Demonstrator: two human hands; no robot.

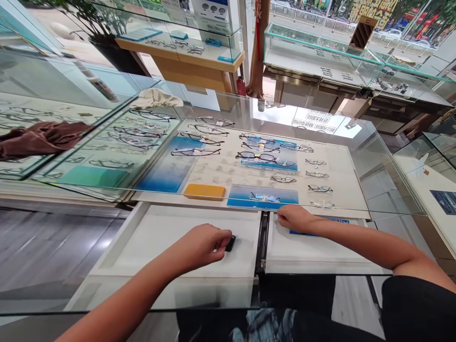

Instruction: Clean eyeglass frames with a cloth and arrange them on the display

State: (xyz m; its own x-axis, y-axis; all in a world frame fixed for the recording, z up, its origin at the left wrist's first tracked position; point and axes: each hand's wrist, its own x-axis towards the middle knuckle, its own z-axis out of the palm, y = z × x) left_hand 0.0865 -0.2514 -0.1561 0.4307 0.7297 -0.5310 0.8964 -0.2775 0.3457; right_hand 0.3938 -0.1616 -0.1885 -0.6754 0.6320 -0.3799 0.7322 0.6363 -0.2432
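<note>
My left hand is over the white left drawer, its fingers curled in a pinch. A small black object shows at the fingertips; its kind is not clear. My right hand is closed at the front of the display, above the right drawer. What its fingers hold, if anything, is hidden. Just beyond it, a pair of glasses rests on a blue board. A yellow case lies to the left of that board. Partly behind my right forearm is a blue card.
Several pairs of glasses stand in rows in the glass display case. A brown cloth lies on the left glass top, a beige cloth farther back. More glass cases stand beyond. Glass edges surround both drawers.
</note>
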